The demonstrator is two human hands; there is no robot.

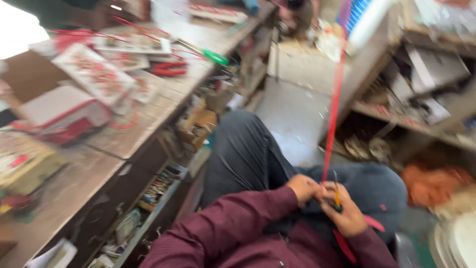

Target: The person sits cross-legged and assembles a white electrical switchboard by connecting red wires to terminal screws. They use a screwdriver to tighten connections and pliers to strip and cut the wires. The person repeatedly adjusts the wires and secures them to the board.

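Fingers [331,194] of both hands are being closed on a red strap [335,106] above the lap; white-and-red boxes [59,106] are being carried by the wooden worktop [148,119].

Quick count, blur and all: two hands, left hand [303,188] and right hand [344,213]. One long red strip [335,104] running up from them. One thin yellow-handled tool [336,194]. One green-handled tool [215,57] up on the one wooden workbench [148,119]. One orange bundle [432,184] at right. Boxes on the bench: too smeared to count.
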